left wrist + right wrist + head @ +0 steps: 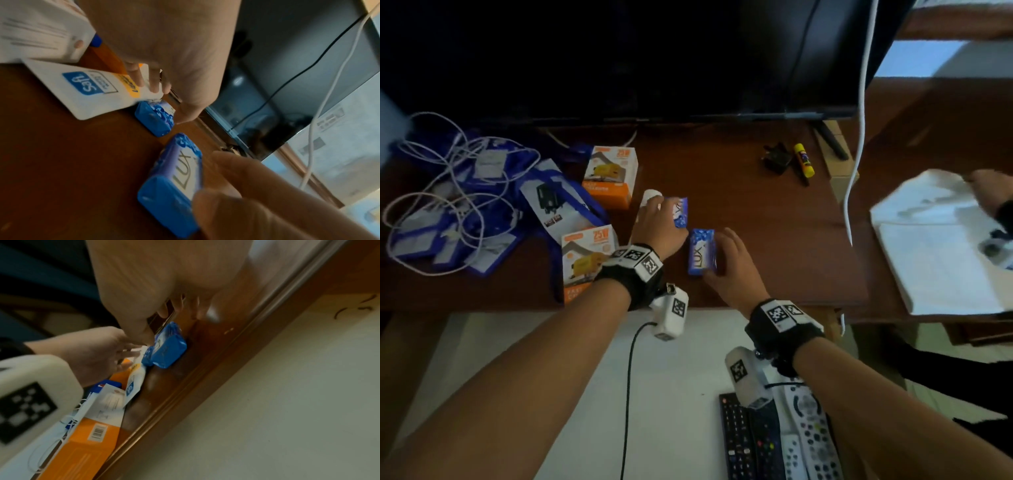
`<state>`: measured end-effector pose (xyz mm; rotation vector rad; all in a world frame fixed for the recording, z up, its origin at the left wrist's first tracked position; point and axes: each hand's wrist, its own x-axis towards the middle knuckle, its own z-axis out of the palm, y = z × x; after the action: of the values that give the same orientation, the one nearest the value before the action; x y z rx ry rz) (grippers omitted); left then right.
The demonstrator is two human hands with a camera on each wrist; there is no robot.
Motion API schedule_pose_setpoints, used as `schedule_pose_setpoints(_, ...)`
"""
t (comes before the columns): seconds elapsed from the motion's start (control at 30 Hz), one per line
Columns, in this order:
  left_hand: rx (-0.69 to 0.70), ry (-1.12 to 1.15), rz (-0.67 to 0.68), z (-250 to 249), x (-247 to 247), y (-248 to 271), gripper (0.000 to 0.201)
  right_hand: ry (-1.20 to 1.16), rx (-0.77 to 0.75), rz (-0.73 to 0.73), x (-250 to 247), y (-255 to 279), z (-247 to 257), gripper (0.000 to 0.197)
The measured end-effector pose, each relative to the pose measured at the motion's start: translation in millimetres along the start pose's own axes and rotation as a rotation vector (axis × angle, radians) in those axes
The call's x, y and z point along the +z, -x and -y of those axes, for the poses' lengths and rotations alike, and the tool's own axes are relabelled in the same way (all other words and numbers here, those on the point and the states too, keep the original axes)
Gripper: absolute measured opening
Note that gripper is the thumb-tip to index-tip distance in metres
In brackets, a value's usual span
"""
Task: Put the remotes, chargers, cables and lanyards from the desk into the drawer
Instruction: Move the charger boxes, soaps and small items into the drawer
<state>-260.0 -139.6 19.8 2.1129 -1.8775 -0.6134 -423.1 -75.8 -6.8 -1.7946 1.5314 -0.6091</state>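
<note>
White cables [448, 192] and blue lanyards [424, 240] lie tangled at the desk's left end. Two orange charger boxes [611, 176] [582, 263] stand beside them. Several remotes [774, 442] lie on a white surface below the desk's front edge. My left hand [661, 209] reaches over a white tube [92, 91]; its fingers rest on the tube's end, and the far blue soap bar [156, 118] sits between them and the thumb. My right hand [717, 255] grips the near Lux soap bar [700, 251], thumb at its near end, fingers along its right side.
A dark screen [619, 58] stands along the back of the brown desk [756, 205]. A black plug [777, 159] and a yellow glue stick [803, 161] lie at the back right. A white cable [859, 137] hangs down. Another person's hand [989, 192] holds a white sheet [935, 246].
</note>
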Motion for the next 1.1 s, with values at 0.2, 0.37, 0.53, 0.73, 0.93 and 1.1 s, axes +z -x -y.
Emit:
schedule_pose_setpoints(0.2, 0.045, -0.399, 0.266, -8.0, -9.8, -21.1, 0.078, 0.238, 0.011, 0.15, 9.1, -5.5, 0.7, 0.093)
schedule_pose_setpoints(0.37, 0.102, -0.491, 0.279, -8.6, -11.6, -27.9, 0.072, 0.351, -0.072, 0.113, 3.7, -6.8, -4.3, 0.077)
schedule_pose_setpoints(0.53, 0.21, -0.59, 0.301, -18.9, -12.7, -17.6, 0.075, 0.347, -0.107, 0.07, 4.6, 1.3, -6.1, 0.069)
schedule_pose_setpoints(0.73, 0.184, -0.566, 0.313, -22.0, -7.3, 14.5, 0.081, 0.331, -0.058, 0.081, 9.9, 30.3, -8.5, 0.064)
schedule_pose_setpoints(0.93, 0.187, -0.431, 0.266, -15.8, 11.2, 70.6, 0.09, 0.156, -0.066, -0.05, 9.6, 71.5, -32.8, 0.066)
schedule_pose_setpoints(1.1, 0.236, -0.357, 0.233, -6.5, 28.6, 127.0, 0.106, -0.153, 0.001, -0.182, 12.0, 116.7, -39.8, 0.071)
